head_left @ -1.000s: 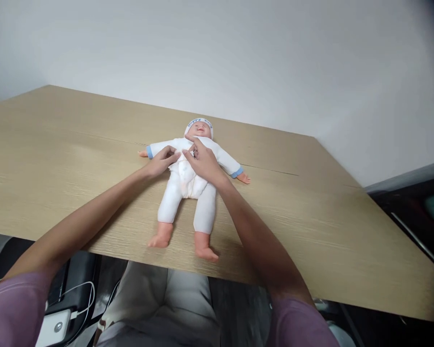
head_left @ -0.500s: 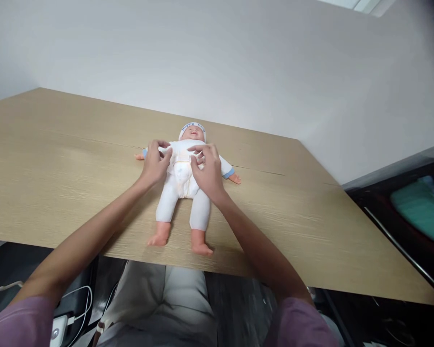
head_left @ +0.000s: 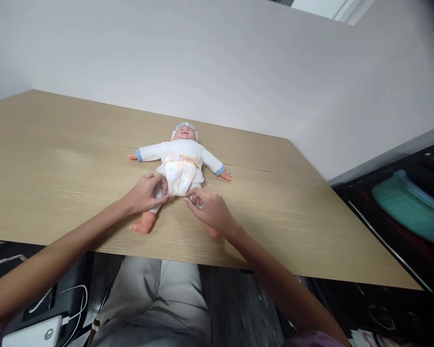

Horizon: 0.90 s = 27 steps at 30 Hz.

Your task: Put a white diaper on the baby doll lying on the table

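Observation:
A baby doll (head_left: 183, 148) in a white suit with blue cuffs and a printed cap lies on its back, arms spread. Over its belly and crotch is a white diaper (head_left: 181, 174) with orange and yellow print. My left hand (head_left: 147, 193) pinches the diaper's lower edge between the doll's legs, thumb and finger closed. From the other side my right hand (head_left: 210, 207) pinches the same edge, fingers curled. The doll's thighs are partly covered by my hands, and one foot (head_left: 143, 224) shows below my left hand.
The doll rests on a wooden table (head_left: 75, 193) against a pale wall (head_left: 148, 58). At the right stands a dark shelf or case holding a green item (head_left: 408, 207). Below left, a white power bank (head_left: 34, 332) with a cable lies on a black seat.
Both hands have moved down from the doll's waist to the diaper's lower edge and closed on it. The doll's legs are spread wider, and the diaper's front is now uncovered.

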Tool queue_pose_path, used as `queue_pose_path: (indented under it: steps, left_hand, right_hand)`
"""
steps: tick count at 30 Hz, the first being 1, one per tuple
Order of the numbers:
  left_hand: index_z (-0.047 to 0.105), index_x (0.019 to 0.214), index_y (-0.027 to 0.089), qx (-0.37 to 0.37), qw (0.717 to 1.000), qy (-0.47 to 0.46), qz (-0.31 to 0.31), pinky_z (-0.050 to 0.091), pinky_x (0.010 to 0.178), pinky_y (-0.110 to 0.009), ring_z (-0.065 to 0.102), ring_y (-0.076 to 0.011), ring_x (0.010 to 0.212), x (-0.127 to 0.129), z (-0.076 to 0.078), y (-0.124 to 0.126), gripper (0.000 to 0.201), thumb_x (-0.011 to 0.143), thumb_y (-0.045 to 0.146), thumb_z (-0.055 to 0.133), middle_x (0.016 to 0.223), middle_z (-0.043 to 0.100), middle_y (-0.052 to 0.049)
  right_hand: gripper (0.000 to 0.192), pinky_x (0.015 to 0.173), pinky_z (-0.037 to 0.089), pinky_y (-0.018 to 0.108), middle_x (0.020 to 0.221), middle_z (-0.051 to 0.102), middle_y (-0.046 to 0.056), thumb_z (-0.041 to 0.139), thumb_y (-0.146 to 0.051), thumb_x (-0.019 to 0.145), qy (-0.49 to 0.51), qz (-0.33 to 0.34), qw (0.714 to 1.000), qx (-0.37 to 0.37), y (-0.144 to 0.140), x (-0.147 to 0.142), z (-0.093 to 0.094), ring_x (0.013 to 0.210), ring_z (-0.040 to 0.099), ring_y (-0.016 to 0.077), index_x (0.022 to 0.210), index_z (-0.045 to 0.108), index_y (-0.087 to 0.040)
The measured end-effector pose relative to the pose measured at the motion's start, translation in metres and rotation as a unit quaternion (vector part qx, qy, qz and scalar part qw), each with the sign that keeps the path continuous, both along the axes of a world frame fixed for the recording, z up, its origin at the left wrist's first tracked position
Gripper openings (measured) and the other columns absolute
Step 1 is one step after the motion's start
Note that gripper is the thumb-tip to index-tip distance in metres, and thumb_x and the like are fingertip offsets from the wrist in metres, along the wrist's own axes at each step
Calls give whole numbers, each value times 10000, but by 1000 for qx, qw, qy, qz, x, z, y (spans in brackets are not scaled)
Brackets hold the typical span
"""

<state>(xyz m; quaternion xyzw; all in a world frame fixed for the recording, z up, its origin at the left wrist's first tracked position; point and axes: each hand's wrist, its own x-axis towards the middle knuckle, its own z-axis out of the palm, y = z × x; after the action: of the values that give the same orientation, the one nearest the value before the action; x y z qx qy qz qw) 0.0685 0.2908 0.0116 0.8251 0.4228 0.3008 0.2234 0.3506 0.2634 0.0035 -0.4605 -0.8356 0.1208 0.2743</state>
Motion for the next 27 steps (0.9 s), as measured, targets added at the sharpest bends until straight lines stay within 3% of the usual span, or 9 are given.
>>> queue_pose_path:
  steps: [3,6,11,13,18,20,25,27]
  left_hand:
    - [596,899,250,-20,999,-7,40,434,808,-384,617,-259,831,7,0,13,444,948,635,811,857,715,-36]
    - [573,830,251,-28,999,14,43,373,722,-363,545,-222,709,13,-2,23,474,956,653,791,748,636,-11]
    - [509,724,253,6,999,30,19,415,810,-387,547,-242,772,13,-7,26,536,1015,644,732,683,576,-6]
    - [519,740,251,16,1000,22,10,446,865,-406,572,-254,828,12,-8,24,506,1032,615,716,757,616,-23]
    - [675,983,240,55,998,-21,1,474,1075,-458,621,-313,1175,13,-8,17,281,1049,512,694,1271,678,-117]
    - [678,1010,238,50,998,-24,-4,454,1106,-467,609,-322,1211,14,-7,15,259,1048,494,689,1312,680,-119]
    - [595,874,244,11,1000,-10,1,443,990,-444,540,-283,976,16,-2,14,325,1041,515,661,928,639,-43]
    - [592,873,245,-6,1000,-17,16,446,945,-428,521,-282,965,16,-2,14,334,1013,532,687,876,610,-32]
  right_hand:
    - [143,715,438,346,777,729,0,756,-393,1084,-8,-63,998,-5,11,-11,-1,766,696,248,1055,718,-259]
    - [199,736,443,351,848,742,27,765,-393,1080,-4,-71,997,8,15,-20,-4,839,705,263,960,685,-256]
    - [171,815,521,390,1044,745,69,731,-364,1088,24,-64,997,25,9,-23,-12,945,711,280,954,702,-262]
    - [111,846,552,415,1134,745,95,697,-353,1099,30,-66,997,29,6,-22,-14,1009,721,302,1040,735,-266]
    - [118,996,575,488,1323,746,143,654,-333,1112,31,-59,997,41,-1,-24,-12,1190,707,355,1171,718,-254]
    - [112,1023,566,502,1311,760,147,652,-335,1108,29,-52,998,37,-1,-26,-11,1213,697,368,1171,695,-253]
    - [170,938,566,470,1139,787,116,688,-395,1060,75,-74,994,-7,7,-27,-13,1105,725,353,1148,631,-262]
    - [237,870,564,438,1145,797,96,714,-416,1028,125,-92,987,-33,9,-28,-14,1014,742,320,1171,599,-266]
